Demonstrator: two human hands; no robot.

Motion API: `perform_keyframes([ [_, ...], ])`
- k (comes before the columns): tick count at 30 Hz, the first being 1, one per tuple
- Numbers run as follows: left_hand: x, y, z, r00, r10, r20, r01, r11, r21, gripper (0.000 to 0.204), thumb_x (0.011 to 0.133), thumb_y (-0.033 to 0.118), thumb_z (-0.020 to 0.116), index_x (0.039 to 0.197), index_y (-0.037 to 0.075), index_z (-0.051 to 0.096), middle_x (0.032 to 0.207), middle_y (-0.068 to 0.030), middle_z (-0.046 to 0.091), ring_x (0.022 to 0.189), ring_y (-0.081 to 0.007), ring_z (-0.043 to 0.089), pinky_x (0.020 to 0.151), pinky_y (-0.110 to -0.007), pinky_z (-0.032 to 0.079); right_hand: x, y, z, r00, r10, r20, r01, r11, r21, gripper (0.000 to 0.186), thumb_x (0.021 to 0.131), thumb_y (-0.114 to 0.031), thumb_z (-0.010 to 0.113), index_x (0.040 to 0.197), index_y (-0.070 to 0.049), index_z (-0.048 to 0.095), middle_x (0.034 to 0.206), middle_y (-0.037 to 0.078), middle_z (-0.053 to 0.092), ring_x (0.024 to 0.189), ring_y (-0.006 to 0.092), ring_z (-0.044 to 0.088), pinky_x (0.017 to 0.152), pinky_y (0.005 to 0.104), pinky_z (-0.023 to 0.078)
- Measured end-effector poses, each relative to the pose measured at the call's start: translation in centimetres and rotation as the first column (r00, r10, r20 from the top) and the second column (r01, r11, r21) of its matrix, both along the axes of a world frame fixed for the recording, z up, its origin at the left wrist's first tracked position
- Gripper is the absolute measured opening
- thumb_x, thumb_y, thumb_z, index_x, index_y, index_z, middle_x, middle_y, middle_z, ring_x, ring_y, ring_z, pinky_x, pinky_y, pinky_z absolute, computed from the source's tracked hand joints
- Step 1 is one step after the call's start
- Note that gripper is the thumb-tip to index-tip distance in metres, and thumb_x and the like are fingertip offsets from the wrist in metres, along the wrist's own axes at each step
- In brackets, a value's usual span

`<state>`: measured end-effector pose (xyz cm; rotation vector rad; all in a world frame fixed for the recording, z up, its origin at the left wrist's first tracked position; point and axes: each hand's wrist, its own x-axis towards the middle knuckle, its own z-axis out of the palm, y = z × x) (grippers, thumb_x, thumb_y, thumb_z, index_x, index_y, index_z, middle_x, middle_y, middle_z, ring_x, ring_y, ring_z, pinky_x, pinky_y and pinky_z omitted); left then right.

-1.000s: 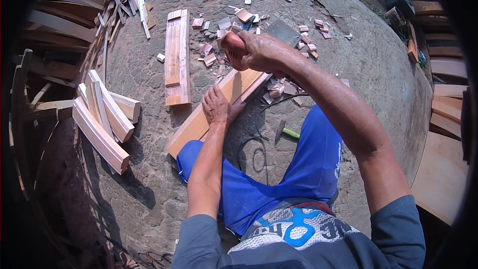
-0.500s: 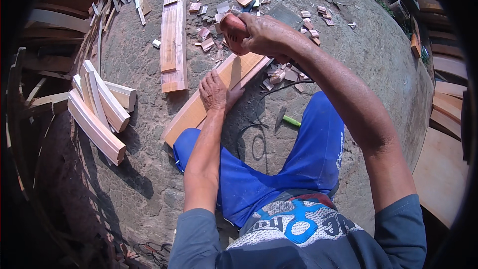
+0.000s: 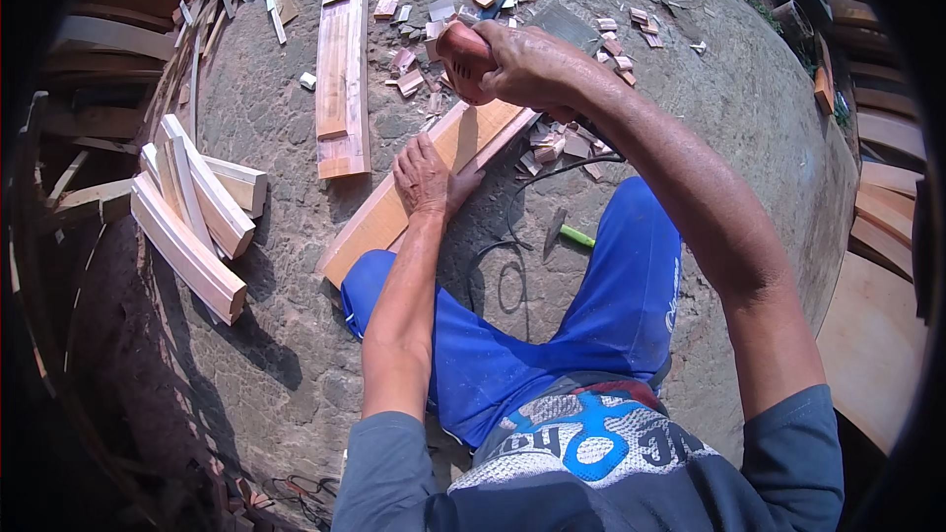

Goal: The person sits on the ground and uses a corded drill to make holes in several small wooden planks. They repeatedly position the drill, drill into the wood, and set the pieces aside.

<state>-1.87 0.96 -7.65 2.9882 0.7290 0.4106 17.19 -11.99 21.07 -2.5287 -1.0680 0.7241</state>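
Note:
A long wooden board (image 3: pixel 370 232) lies slanted on the ground, its near end by my left knee and its far end under the tool. My left hand (image 3: pixel 424 177) is clamped over the middle of the board, fingers across the top and thumb at the right side. Raised above the far end, my right hand (image 3: pixel 522 64) grips an orange power drill (image 3: pixel 464 61), its vented back facing up. Its working tip is hidden behind the housing. A dark cord (image 3: pixel 567 168) runs from below my right forearm toward the ground between my legs.
A hammer with a green handle (image 3: pixel 576 235) lies by my right knee. Farther left rests another layered board (image 3: pixel 342 89), and stacked curved wood pieces (image 3: pixel 192 246) are at the left. Offcuts (image 3: pixel 409 82) litter the ground ahead. Planks (image 3: pixel 882 217) lean along the right side.
Hardly anything differs. The whole view has shifted slightly, while both hands keep their hold on the board and the power drill.

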Motion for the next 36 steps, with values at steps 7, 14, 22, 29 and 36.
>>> perform_keyframes([
  [7,0.7,-1.5,3.8,0.998,-0.001,-0.070,-0.017,0.965,-0.263,0.127,0.057,0.061,0.098,0.154,0.000,0.043,0.144,-0.0172,0.054,0.136,-0.0368,0.050,0.116,-0.050,0.038,0.2,-0.5,0.1,1.000,-0.015,-0.003,0.014,1.000,-0.015,0.056,0.093,-0.022,0.070,0.144,-0.005,0.054,0.116,0.026,0.076,0.110,0.0420,0.075,0.094,0.0517,0.060],
  [14,0.5,-1.3,3.9,0.997,0.009,-0.076,-0.029,0.964,-0.266,0.127,0.057,0.061,0.098,0.154,0.000,0.042,0.144,-0.0177,0.054,0.136,-0.0370,0.051,0.116,-0.050,0.039,0.2,-0.3,-0.3,1.000,-0.008,-0.019,0.008,1.000,-0.015,0.057,0.092,-0.022,0.071,0.144,-0.004,0.055,0.119,0.028,0.075,0.113,0.0416,0.075,0.095,0.0509,0.059],
  [22,0.3,-0.4,2.0,0.998,-0.009,-0.059,-0.002,0.982,-0.187,0.126,0.058,0.060,0.097,0.154,0.000,0.041,0.145,-0.0180,0.054,0.137,-0.0373,0.050,0.117,-0.050,0.037,0.1,-0.2,0.0,0.999,-0.018,-0.032,0.018,1.000,-0.016,0.060,0.090,-0.024,0.073,0.144,-0.004,0.055,0.118,0.028,0.076,0.111,0.0423,0.076,0.095,0.0514,0.059],
  [29,0.5,-1.2,3.0,0.997,-0.008,-0.075,-0.011,0.968,-0.249,0.125,0.058,0.059,0.097,0.154,0.000,0.041,0.145,-0.0180,0.053,0.137,-0.0374,0.050,0.117,-0.051,0.037,0.3,-0.6,-0.9,1.000,-0.009,-0.016,0.009,1.000,0.004,0.060,0.090,-0.024,0.074,0.143,-0.003,0.055,0.114,0.028,0.076,0.108,0.0420,0.076,0.094,0.0517,0.060],
  [36,0.3,-1.7,4.7,0.996,0.017,-0.086,-0.041,0.957,-0.286,0.127,0.058,0.062,0.095,0.154,-0.001,0.041,0.146,-0.0185,0.053,0.138,-0.0371,0.050,0.119,-0.051,0.036,-0.1,-0.5,-1.7,1.000,-0.022,-0.010,0.023,0.999,0.022,0.056,0.091,-0.023,0.073,0.140,-0.002,0.056,0.110,0.028,0.077,0.105,0.0413,0.077,0.092,0.0514,0.060],
])
